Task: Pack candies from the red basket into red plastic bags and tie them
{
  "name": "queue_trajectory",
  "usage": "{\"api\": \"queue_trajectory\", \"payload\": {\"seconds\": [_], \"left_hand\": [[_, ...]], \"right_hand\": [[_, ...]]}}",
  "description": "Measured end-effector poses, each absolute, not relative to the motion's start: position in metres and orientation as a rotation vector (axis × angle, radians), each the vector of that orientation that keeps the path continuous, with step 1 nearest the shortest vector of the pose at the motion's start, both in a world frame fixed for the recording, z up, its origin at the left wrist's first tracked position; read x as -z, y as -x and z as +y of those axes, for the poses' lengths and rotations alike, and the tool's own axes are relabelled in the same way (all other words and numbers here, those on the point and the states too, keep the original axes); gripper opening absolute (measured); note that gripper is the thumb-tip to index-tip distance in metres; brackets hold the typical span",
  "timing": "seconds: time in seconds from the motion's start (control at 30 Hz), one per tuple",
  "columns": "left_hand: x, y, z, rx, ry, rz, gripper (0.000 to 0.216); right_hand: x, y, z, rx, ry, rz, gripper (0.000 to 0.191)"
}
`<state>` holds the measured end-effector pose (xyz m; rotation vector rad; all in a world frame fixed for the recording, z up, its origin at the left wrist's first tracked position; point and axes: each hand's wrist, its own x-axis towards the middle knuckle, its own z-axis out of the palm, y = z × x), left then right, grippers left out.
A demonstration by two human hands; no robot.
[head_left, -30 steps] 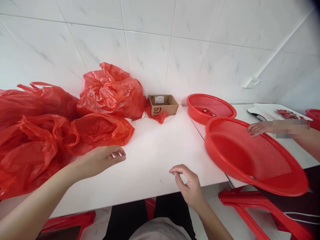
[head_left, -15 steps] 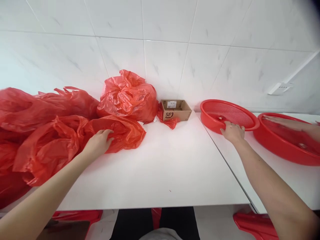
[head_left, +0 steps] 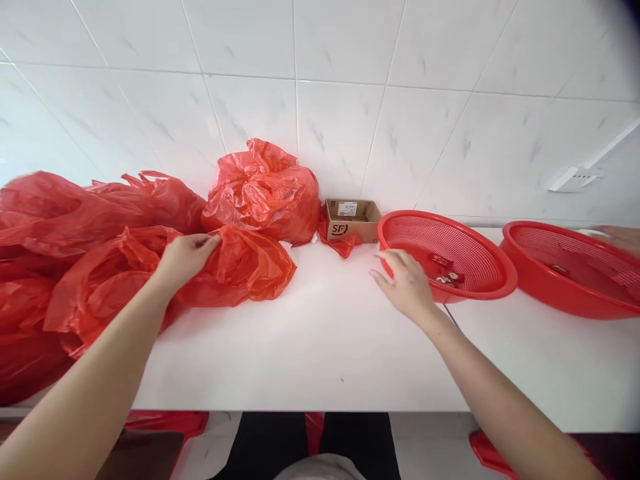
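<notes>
My left hand (head_left: 186, 260) pinches the edge of a thin red plastic bag (head_left: 250, 267) lying on the white table. My right hand (head_left: 407, 285) is open with fingers spread, at the near left side of a round red mesh basket (head_left: 480, 250); its fingers look off the rim, though contact with the side is unclear. Inside that basket lie a few small dark red wrapped packets (head_left: 447, 270).
More stuffed red bags (head_left: 75, 213) crowd the left, and a knotted one (head_left: 270, 193) stands by the wall. A small cardboard box (head_left: 353, 223) sits behind. A second red basket (head_left: 550, 283) is at right, with another person's hand (head_left: 623, 239) beyond it.
The near basket has shifted left and toward me across the table seam. My right hand has come off its rim and moved left. The other person's hand has withdrawn from the second basket.
</notes>
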<state>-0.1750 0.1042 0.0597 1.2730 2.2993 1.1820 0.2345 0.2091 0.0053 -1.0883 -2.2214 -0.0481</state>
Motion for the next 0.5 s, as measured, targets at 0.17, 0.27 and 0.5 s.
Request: {"api": "queue_trajectory", "payload": {"seconds": [0.17, 0.27, 0.5], "left_hand": [[-0.066, 0.138, 0.08, -1.561, -0.961, 1.815, 0.056], [-0.04, 0.092, 0.062, -1.566, -0.863, 1.581, 0.053], [0.024, 0.045, 0.031, -1.51, -0.804, 1.409, 0.039]], "right_hand": [[-0.011, -0.166, 0.137, -0.605, 0.626, -2.161, 0.019], [-0.004, -0.136, 0.098, -0.808, 0.523, -2.025, 0.049], [0.032, -0.141, 0.085, -1.158, 0.751, -1.728, 0.012]]}}
